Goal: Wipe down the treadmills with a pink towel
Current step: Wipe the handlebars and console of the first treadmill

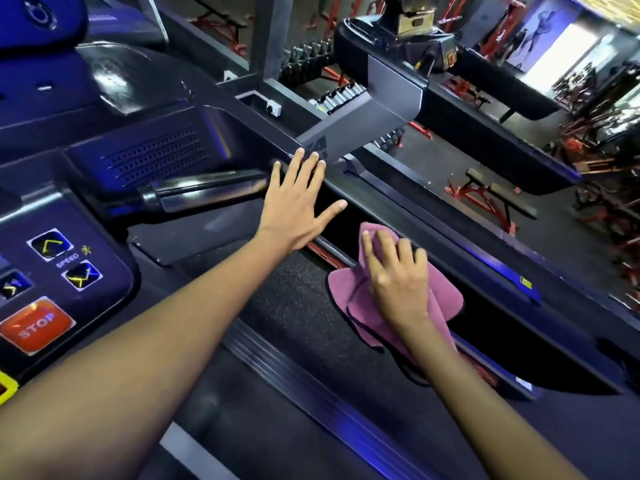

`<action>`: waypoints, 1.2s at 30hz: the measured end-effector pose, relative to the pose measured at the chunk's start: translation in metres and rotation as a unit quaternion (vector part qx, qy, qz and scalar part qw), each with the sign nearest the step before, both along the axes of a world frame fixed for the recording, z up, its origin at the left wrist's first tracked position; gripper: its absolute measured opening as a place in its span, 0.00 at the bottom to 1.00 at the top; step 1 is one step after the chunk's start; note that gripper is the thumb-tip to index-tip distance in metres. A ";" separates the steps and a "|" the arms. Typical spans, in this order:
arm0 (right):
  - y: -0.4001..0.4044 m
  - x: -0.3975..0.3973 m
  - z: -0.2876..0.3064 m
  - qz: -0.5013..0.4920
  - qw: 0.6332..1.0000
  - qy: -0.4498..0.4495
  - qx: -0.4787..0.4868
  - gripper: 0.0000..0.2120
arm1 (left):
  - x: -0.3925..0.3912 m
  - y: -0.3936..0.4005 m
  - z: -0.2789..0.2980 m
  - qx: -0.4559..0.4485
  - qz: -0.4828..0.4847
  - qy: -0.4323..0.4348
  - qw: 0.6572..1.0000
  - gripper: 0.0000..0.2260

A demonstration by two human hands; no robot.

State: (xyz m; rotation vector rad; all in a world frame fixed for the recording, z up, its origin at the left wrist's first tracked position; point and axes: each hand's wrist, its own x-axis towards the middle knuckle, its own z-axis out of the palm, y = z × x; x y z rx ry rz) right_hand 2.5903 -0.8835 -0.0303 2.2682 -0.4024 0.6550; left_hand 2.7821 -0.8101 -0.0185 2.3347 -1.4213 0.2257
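I look down on a dark treadmill (207, 133) whose side handrail (398, 216) runs from the middle toward the lower right. My left hand (298, 199) lies flat with spread fingers on the upper end of that rail, beside a chrome grip bar (204, 192). My right hand (398, 278) presses a crumpled pink towel (349, 292) onto the same rail further down, its fingers slightly bent over the cloth. Part of the towel hangs off below my wrist.
The console at the left carries a red STOP button (36, 325) and speed arrow keys (65, 259). A second treadmill's console (433, 81) stands to the upper right. Red weight benches (485, 195) and dumbbell racks fill the gym floor beyond.
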 end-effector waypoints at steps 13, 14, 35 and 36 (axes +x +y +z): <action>-0.003 -0.041 0.005 -0.009 0.999 0.014 0.031 0.19 | -0.027 -0.008 -0.002 0.003 -0.111 -0.117 0.987 0.35; -0.004 -0.048 0.001 0.001 0.999 0.034 0.032 0.19 | -0.037 -0.011 -0.005 -0.001 -0.154 -0.138 0.978 0.33; -0.018 -0.139 0.007 -0.038 0.998 0.007 0.058 0.22 | -0.069 -0.025 -0.019 -0.069 -0.180 -0.102 0.976 0.30; -0.018 -0.133 0.010 -0.040 0.998 0.000 0.055 0.23 | -0.071 -0.026 -0.019 -0.076 -0.178 -0.096 0.976 0.30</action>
